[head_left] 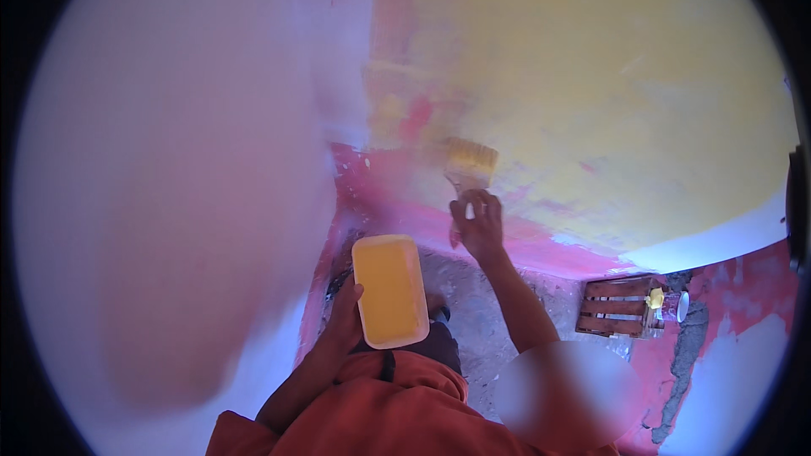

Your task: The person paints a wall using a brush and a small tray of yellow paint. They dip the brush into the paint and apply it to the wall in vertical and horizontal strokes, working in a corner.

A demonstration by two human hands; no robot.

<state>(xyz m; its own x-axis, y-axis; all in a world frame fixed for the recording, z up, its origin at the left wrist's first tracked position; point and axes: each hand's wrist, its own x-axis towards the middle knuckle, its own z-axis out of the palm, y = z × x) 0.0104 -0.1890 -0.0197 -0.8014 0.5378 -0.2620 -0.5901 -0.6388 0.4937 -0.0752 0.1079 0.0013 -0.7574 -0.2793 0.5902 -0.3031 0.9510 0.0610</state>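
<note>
Though near pink border (541,245), paintbrush (471,162) uncrowded

The brush (471,160) is bristly, the crate (613,306) wooden.

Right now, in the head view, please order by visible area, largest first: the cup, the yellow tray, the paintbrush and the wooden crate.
1. Yellow tray
2. Wooden crate
3. Paintbrush, partly covered by the right hand
4. Cup
</note>
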